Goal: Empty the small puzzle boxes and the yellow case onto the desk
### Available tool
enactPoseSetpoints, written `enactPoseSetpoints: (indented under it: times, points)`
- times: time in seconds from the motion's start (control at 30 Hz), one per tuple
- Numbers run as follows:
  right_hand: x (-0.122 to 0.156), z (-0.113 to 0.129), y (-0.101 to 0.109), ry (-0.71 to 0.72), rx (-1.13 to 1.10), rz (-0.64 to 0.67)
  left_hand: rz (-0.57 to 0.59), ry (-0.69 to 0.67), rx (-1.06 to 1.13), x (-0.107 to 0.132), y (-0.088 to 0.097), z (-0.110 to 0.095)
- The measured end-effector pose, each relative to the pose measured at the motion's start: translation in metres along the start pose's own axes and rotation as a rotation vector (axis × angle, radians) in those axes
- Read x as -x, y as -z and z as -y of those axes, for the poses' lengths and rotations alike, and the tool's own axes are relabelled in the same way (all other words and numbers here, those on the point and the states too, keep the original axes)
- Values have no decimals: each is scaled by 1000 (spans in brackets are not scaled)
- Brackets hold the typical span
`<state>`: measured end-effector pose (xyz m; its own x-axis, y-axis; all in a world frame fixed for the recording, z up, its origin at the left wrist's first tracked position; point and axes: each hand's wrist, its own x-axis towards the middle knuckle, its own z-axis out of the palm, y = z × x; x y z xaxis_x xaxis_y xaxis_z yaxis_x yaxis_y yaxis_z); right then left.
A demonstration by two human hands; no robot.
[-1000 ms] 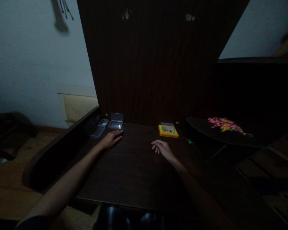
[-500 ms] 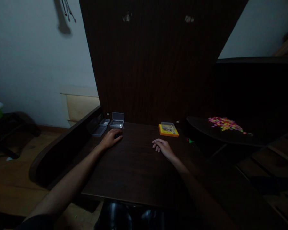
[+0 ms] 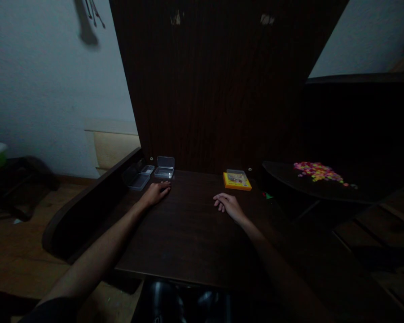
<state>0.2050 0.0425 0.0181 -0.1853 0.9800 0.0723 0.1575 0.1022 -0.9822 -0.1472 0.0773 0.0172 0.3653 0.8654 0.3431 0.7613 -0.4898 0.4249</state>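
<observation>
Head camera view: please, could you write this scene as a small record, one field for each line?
Left hand: low over the dark tabletop, fingers pointing forward; anything beneath is hidden
Right hand: fingers loosely bent, nothing visible in it
Near left hand: an open clear box, lid raised
Beyond right hand: a yellow box with a printed top
Far right: a pile of small colourful pieces on a side shelf
Light: dim

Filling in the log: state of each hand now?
Left hand: open, palm down, nothing visibly held, near a clear case.
Right hand: half-open, loosely curled, nothing visibly held, near the yellow box.
</observation>
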Motion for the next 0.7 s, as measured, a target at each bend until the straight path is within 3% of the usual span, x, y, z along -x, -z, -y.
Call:
enactPoseSetpoints:
  times: [0.27, 0.7]
  points:
    - [1, 2, 1, -3, 9, 11, -52, -36, -39, -1, 2, -3]
    - [0, -1, -1, 4, 16, -7, -20, -14, 5, -2, 5, -9]
